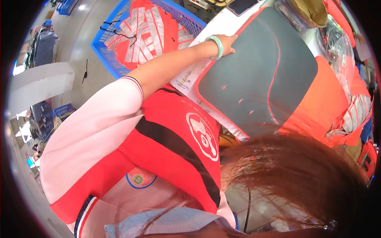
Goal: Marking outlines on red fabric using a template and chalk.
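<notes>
My left hand (225, 44) reaches across with a pale green bangle (218, 47) at its wrist. It lies palm down on the left edge of a dark grey-green board (254, 71), with thumb and fingers apart. The board has rounded corners and an orange-red rim. A thin curving red line (278, 51) runs over it, and several small orange flecks lie on its surface. Bright orange fabric (321, 103) spreads along the board's right side. Hair covers the lower right, and my right hand does not show.
A blue plastic basket (104, 55) holds orange fabric with grey strips (152, 31) at the upper left. Behind the board are a dark phone (240, 5), a brown paper bag (313, 14) and clear plastic wrapping (335, 43). More orange, grey-striped fabric (355, 115) is piled at the right.
</notes>
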Demonstrator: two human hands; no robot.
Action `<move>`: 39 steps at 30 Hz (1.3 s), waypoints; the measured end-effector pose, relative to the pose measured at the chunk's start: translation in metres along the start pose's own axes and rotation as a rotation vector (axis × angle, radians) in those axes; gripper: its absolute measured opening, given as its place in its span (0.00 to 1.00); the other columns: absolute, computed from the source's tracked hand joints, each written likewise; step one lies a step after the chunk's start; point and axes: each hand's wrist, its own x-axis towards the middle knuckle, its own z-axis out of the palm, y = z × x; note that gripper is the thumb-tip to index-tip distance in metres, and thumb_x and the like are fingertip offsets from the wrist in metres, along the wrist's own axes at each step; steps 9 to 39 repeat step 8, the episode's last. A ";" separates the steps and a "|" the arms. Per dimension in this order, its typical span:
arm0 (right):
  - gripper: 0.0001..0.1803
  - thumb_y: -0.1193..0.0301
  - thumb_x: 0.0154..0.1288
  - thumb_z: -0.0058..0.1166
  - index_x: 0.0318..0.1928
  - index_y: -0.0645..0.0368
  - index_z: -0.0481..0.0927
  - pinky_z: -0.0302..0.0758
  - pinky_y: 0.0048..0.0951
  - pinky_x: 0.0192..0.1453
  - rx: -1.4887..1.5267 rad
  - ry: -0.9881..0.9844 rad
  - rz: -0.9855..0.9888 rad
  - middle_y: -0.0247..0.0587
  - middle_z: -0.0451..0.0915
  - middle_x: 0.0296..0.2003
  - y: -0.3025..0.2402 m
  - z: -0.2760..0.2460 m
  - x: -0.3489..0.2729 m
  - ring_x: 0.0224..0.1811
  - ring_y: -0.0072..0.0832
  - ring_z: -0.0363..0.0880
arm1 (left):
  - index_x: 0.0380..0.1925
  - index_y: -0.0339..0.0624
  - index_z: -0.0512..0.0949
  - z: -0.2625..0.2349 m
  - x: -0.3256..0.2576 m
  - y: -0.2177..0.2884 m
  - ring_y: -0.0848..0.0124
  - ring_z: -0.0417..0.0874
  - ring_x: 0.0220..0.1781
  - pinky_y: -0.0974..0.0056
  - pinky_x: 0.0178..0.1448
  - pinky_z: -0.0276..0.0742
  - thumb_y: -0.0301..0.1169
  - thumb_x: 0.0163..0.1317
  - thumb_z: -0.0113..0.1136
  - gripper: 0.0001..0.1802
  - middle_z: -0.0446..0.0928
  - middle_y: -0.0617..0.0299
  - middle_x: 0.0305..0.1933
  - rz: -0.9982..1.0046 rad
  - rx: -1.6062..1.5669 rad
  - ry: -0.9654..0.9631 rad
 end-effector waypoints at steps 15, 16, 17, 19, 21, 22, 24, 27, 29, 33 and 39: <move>0.20 0.65 0.68 0.41 0.55 0.61 0.74 0.69 0.41 0.51 -0.018 -0.016 0.016 0.54 0.76 0.48 -0.003 -0.001 0.000 0.47 0.47 0.73 | 0.65 0.43 0.56 -0.009 -0.008 0.001 0.50 0.78 0.48 0.53 0.52 0.72 0.43 0.58 0.57 0.37 0.77 0.44 0.46 -0.037 -0.047 -0.045; 0.20 0.65 0.68 0.41 0.55 0.61 0.74 0.69 0.41 0.51 -0.018 -0.016 0.016 0.54 0.76 0.48 -0.003 -0.001 0.000 0.47 0.47 0.73 | 0.65 0.43 0.56 -0.009 -0.008 0.001 0.50 0.78 0.48 0.53 0.52 0.72 0.43 0.58 0.57 0.37 0.77 0.44 0.46 -0.037 -0.047 -0.045; 0.20 0.65 0.68 0.41 0.55 0.61 0.74 0.69 0.41 0.51 -0.018 -0.016 0.016 0.54 0.76 0.48 -0.003 -0.001 0.000 0.47 0.47 0.73 | 0.65 0.43 0.56 -0.009 -0.008 0.001 0.50 0.78 0.48 0.53 0.52 0.72 0.43 0.58 0.57 0.37 0.77 0.44 0.46 -0.037 -0.047 -0.045; 0.20 0.65 0.68 0.41 0.55 0.61 0.74 0.69 0.41 0.51 -0.018 -0.016 0.016 0.54 0.76 0.48 -0.003 -0.001 0.000 0.47 0.47 0.73 | 0.65 0.43 0.56 -0.009 -0.008 0.001 0.50 0.78 0.48 0.53 0.52 0.72 0.43 0.58 0.57 0.37 0.77 0.44 0.46 -0.037 -0.047 -0.045; 0.20 0.65 0.68 0.41 0.55 0.61 0.74 0.69 0.41 0.51 -0.018 -0.016 0.016 0.54 0.76 0.48 -0.003 -0.001 0.000 0.47 0.47 0.73 | 0.65 0.43 0.56 -0.009 -0.008 0.001 0.50 0.78 0.48 0.53 0.52 0.72 0.43 0.58 0.57 0.37 0.77 0.44 0.46 -0.037 -0.047 -0.045; 0.20 0.65 0.68 0.41 0.55 0.61 0.74 0.69 0.41 0.51 -0.018 -0.016 0.016 0.54 0.76 0.48 -0.003 -0.001 0.000 0.47 0.47 0.73 | 0.65 0.43 0.56 -0.009 -0.008 0.001 0.50 0.78 0.48 0.53 0.52 0.72 0.43 0.58 0.57 0.37 0.77 0.44 0.46 -0.037 -0.047 -0.045; 0.20 0.65 0.68 0.41 0.55 0.61 0.74 0.69 0.41 0.51 -0.018 -0.016 0.016 0.54 0.76 0.48 -0.003 -0.001 0.000 0.47 0.47 0.73 | 0.65 0.43 0.56 -0.009 -0.008 0.001 0.50 0.78 0.48 0.53 0.52 0.72 0.43 0.58 0.57 0.37 0.77 0.44 0.46 -0.037 -0.047 -0.045; 0.20 0.65 0.68 0.41 0.55 0.61 0.74 0.69 0.41 0.51 -0.018 -0.016 0.016 0.54 0.76 0.48 -0.003 -0.001 0.000 0.47 0.47 0.73 | 0.65 0.43 0.56 -0.009 -0.008 0.001 0.50 0.78 0.48 0.53 0.52 0.72 0.43 0.58 0.57 0.37 0.77 0.44 0.46 -0.037 -0.047 -0.045; 0.20 0.65 0.68 0.41 0.55 0.61 0.74 0.69 0.41 0.51 -0.018 -0.016 0.016 0.54 0.76 0.48 -0.003 -0.001 0.000 0.47 0.47 0.73 | 0.65 0.43 0.56 -0.009 -0.008 0.001 0.50 0.78 0.48 0.53 0.52 0.72 0.43 0.58 0.57 0.37 0.77 0.44 0.46 -0.037 -0.047 -0.045; 0.20 0.65 0.68 0.41 0.55 0.61 0.74 0.69 0.41 0.51 -0.018 -0.016 0.016 0.54 0.76 0.48 -0.003 -0.001 0.000 0.47 0.47 0.73 | 0.65 0.43 0.56 -0.009 -0.008 0.001 0.50 0.78 0.48 0.53 0.52 0.72 0.43 0.58 0.57 0.37 0.77 0.44 0.46 -0.037 -0.047 -0.045; 0.20 0.65 0.68 0.41 0.55 0.61 0.74 0.69 0.41 0.51 -0.018 -0.016 0.016 0.54 0.76 0.48 -0.003 -0.001 0.000 0.47 0.47 0.73 | 0.65 0.43 0.56 -0.009 -0.008 0.001 0.50 0.78 0.48 0.53 0.52 0.72 0.43 0.58 0.57 0.37 0.77 0.44 0.46 -0.037 -0.047 -0.045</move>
